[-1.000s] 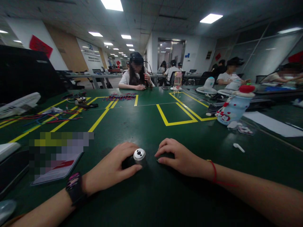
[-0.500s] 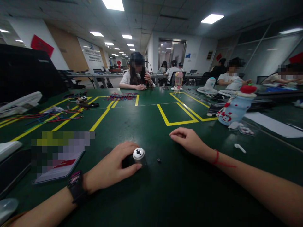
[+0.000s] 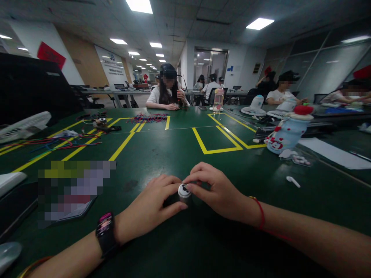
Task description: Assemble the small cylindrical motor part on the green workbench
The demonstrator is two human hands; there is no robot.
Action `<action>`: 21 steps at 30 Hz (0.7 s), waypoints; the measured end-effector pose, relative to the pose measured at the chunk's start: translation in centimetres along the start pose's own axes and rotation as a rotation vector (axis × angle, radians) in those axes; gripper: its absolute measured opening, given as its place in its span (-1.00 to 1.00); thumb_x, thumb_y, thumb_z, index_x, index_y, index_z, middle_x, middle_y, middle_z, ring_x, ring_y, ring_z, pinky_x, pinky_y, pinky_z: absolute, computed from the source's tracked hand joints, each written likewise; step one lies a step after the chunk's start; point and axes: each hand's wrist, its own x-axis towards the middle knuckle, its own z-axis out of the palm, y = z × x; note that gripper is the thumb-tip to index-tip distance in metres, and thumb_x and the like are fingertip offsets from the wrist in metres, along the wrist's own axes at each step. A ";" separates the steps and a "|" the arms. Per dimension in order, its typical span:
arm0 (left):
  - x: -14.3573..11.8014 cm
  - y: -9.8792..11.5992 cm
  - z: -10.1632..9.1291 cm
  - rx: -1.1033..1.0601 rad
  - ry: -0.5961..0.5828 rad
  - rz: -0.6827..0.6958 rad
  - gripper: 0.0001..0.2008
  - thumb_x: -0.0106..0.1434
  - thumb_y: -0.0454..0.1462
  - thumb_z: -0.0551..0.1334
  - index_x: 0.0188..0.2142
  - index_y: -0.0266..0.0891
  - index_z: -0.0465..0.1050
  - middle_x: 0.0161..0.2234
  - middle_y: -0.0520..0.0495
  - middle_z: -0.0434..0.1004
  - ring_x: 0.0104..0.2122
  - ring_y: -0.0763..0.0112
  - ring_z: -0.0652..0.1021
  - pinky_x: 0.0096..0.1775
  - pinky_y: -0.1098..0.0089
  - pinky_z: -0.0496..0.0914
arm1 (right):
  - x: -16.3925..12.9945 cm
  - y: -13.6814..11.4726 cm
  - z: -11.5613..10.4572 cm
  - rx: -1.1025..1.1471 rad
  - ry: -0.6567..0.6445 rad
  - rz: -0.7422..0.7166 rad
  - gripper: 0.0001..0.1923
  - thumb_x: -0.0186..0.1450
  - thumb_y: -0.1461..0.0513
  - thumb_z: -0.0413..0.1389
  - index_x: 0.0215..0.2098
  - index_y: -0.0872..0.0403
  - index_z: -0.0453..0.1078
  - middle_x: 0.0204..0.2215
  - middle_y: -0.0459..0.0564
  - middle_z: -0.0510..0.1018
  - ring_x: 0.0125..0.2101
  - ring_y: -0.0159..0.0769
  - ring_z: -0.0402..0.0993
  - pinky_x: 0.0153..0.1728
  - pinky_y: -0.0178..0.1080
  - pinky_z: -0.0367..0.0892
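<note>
A small silver cylinder with dark holes in its top face stands on the green table in front of me. My left hand, with a dark watch on its wrist, is wrapped around the cylinder's left side. My right hand, with a red string on the wrist, has its fingertips pinched at the cylinder's top rim. Whether the fingers hold a small part there is hidden.
A phone lies at the left front, coloured wires further left. A white-and-red snowman bottle and a small white piece lie to the right. Yellow tape lines mark the table. Other people sit at the far side.
My right hand came back from the far right to the cylinder's top. My left hand slid the cylinder slightly right. The small dark part seen on the table is no longer visible.
</note>
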 end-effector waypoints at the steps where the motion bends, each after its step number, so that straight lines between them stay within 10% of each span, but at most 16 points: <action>1: 0.0 0.0 0.0 0.002 -0.005 0.002 -0.77 0.35 -0.13 0.21 -0.02 -0.05 0.40 -0.02 -0.06 0.43 -0.07 0.16 0.41 -0.04 0.18 0.30 | 0.0 -0.1 0.0 0.000 -0.002 -0.001 -0.87 0.31 0.26 0.14 -0.20 0.07 0.51 -0.25 -0.05 0.43 -0.27 -0.39 0.39 -0.24 -0.31 0.31; 16: 0.0 0.1 0.1 0.016 0.007 0.017 -0.75 0.34 -0.12 0.21 -0.01 -0.05 0.41 -0.01 -0.07 0.44 -0.06 0.14 0.42 -0.02 0.15 0.31 | -0.1 -0.2 -1.0 -0.025 -0.056 0.016 -0.73 0.30 0.31 0.07 -0.07 0.03 0.49 -0.13 0.00 0.47 -0.18 -0.32 0.41 -0.17 -0.25 0.32; 21: -0.7 -0.4 -0.7 -0.005 0.008 0.018 -0.74 0.34 -0.13 0.21 -0.01 -0.09 0.40 0.00 -0.10 0.44 -0.04 0.15 0.43 0.00 0.14 0.32 | -0.4 3.4 -2.2 0.034 0.097 0.344 -0.68 0.23 0.38 0.01 -0.10 0.11 0.47 -0.23 0.01 0.52 -0.37 -0.37 0.42 -0.29 -0.25 0.34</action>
